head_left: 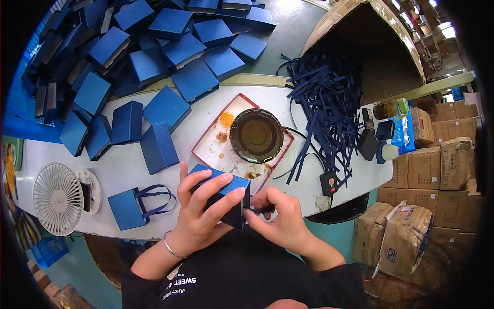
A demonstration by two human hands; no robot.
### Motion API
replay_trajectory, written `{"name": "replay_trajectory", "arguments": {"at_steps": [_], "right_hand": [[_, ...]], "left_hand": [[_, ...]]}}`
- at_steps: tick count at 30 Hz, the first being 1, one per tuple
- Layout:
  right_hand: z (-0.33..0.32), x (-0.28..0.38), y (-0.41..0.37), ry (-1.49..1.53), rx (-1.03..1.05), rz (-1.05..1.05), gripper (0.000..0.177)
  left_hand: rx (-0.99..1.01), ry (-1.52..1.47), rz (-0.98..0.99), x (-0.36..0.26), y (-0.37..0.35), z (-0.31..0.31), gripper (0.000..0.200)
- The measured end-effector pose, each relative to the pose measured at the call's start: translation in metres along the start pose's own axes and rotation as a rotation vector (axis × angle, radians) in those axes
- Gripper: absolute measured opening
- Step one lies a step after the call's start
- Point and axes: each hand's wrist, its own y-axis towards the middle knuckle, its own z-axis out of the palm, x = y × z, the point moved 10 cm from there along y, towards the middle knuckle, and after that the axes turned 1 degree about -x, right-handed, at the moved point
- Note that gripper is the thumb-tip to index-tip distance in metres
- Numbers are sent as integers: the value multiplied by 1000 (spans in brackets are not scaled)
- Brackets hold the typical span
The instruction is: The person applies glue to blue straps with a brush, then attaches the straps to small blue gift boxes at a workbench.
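Holding a small matte navy box [237,211], left hand [198,213] wraps it, right hand [282,220] pinches its corner.

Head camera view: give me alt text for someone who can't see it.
The left hand grips a small blue box over a white table while the right hand touches its side. Behind lie a red-rimmed tray with a dark dish, a heap of blue boxes, loose navy ribbons, a small fan and a ribbon-handled box.

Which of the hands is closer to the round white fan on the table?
Left. The left hand, holding a small dark blue cardboard box, lies to the right of the round white fan. The right hand is even farther right, on the box's other side.
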Motion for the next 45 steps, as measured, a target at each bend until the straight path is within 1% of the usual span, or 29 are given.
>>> {"name": "replay_trajectory", "arguments": {"at_steps": [4, 5, 7, 10, 16, 18, 19, 22, 26, 30, 31, 32, 34, 37, 40, 41, 44, 45], "right_hand": [[4, 7, 4, -53, 38, -111, 22], [10, -5, 1, -57, 59, -63, 20], [10, -3, 1, -78, 65, -59, 20], [10, -1, 2, -55, 60, -85, 21], [10, -8, 0, -65, 52, -58, 21], [11, -9, -1, -87, 44, -44, 20], [12, -11, -2, -106, 65, -13, 22], [12, -8, -1, -124, 103, -24, 23], [11, -12, -2, -62, 206, 51, 24], [-12, -31, -7, 28, 197, 104, 25], [-25, -39, -11, 31, 181, 128, 22], [-40, -45, -13, -32, 196, 117, 20], [-70, -63, -24, -6, 148, 228, 18], [-112, -83, -41, 62, 32, 251, 17], [-135, -98, -55, 272, -79, 264, 15], [-139, -102, -58, 339, -125, 253, 13], [-133, -105, -54, 691, -340, 106, 17], [-126, -107, -51, 779, -322, 6, 15]], "left_hand": [[11, -38, -16, 0, 1, 3, 73], [26, -29, -6, -1, 1, 4, 74], [28, -27, 8, -3, 0, 6, 74], [-9, -85, -21, -2, 1, 3, 75], [31, -44, 9, -3, 2, 5, 78], [49, -49, -23, 0, 3, 7, 79], [59, -49, -39, 1, 3, 8, 79], [72, -71, -60, 4, 3, 9, 81], [72, -99, -108, 10, 2, 11, 84], [83, -74, -138, 18, 3, 7, 89], [81, -67, -142, 21, 3, 6, 89], [80, -60, -146, 23, 2, 5, 90], [85, -55, -161, 29, -1, 3, 90], [73, -30, -176, 35, -5, 2, 89], [111, 63, -143, 34, -7, 4, 94], [112, 60, -140, 34, -10, 6, 96], [108, 23, -171, 35, -17, 10, 86], [107, 15, -167, 34, -20, 11, 85]]}}
